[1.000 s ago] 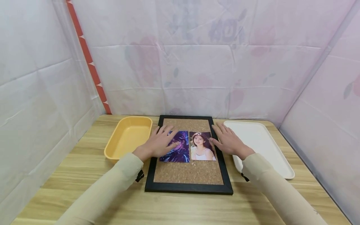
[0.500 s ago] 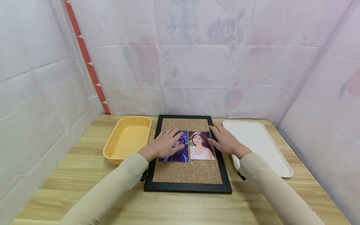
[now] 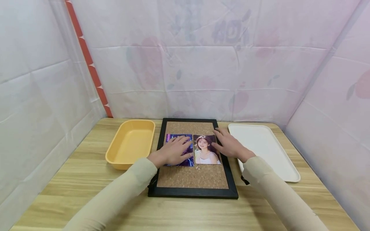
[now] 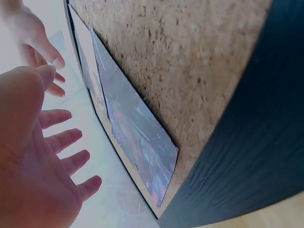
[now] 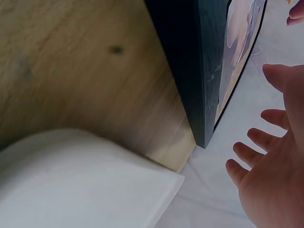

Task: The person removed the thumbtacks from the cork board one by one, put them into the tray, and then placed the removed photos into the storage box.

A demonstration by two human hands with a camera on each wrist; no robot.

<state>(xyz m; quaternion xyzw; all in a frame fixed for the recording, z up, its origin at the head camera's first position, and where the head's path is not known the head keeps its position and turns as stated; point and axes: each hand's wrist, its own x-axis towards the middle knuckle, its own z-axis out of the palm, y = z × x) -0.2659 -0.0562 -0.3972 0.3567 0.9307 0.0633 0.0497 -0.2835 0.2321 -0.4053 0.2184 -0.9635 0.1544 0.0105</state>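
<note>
A black-framed cork board (image 3: 192,179) lies on the table, with two photos side by side on it. On its left half is a purple-blue photo (image 4: 137,130); on its right is a portrait photo (image 3: 206,155). My left hand (image 3: 173,152) is over the purple-blue photo, fingers extended and spread, hiding much of it in the head view. The left wrist view shows a gap between that hand and the board. Over the frame's right side, my right hand (image 3: 231,145) has its fingers extended, fingertips near the portrait's right edge. Both hands hold nothing.
To the left of the board stands a yellow tray (image 3: 111,150) with raised walls. A shallow white tray (image 3: 268,150) lies at the right, under the right forearm's side. Pale printed sheeting (image 3: 199,70) rises behind the wooden table (image 3: 72,183) and on both sides.
My left hand has moved to the right across the purple-blue photo, uncovering its upper left corner. The right hand has shifted slightly left. Board and photos keep their places.
</note>
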